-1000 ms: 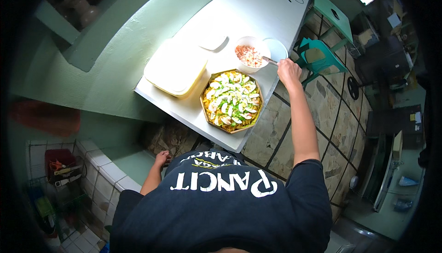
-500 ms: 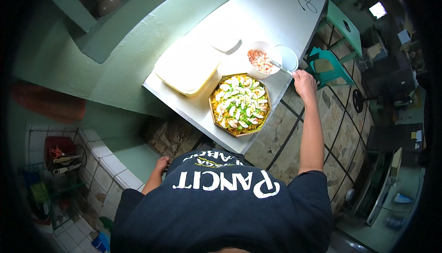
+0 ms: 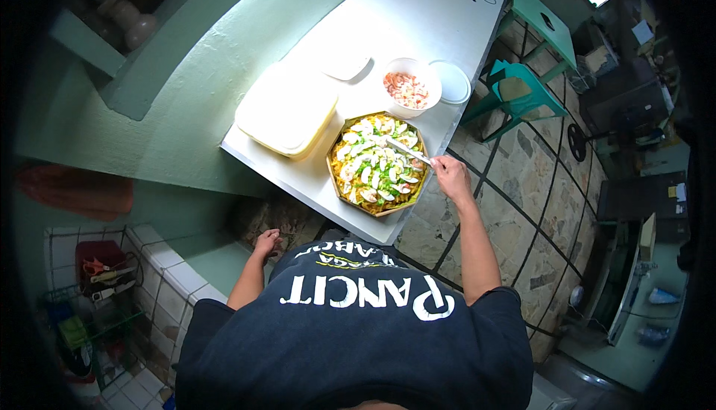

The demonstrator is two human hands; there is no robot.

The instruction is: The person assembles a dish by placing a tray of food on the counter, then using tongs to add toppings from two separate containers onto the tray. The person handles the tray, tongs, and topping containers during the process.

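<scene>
My right hand (image 3: pixel 452 177) is closed round the handle of a metal spoon (image 3: pixel 410 151), whose far end is over the food in an octagonal tray (image 3: pixel 333 175). Sliced boiled egg, chopped green onion and pinkish bits top yellow-orange noodles (image 3: pixel 373 164) there. Just beyond the tray stands a white round tub (image 3: pixel 391 104), partly filled with shrimp-like pink and white pieces (image 3: pixel 406 91). Low at my left side hangs my left hand (image 3: pixel 267 242), empty, its fingers loosely bent and a little apart.
A large pale lidded container (image 3: pixel 287 111) sits left of the tray. A round lid (image 3: pixel 452 82) lies right of the tub, and a white lid-like piece (image 3: pixel 350 65) behind. The white table (image 3: pixel 418 7) runs along a green wall; a green chair (image 3: pixel 522 89) stands right.
My right hand has brought the spoon out of the tub, nearer me and leftward, over the noodle tray. My left hand's fingers show more loosely, and the view has shifted slightly.
</scene>
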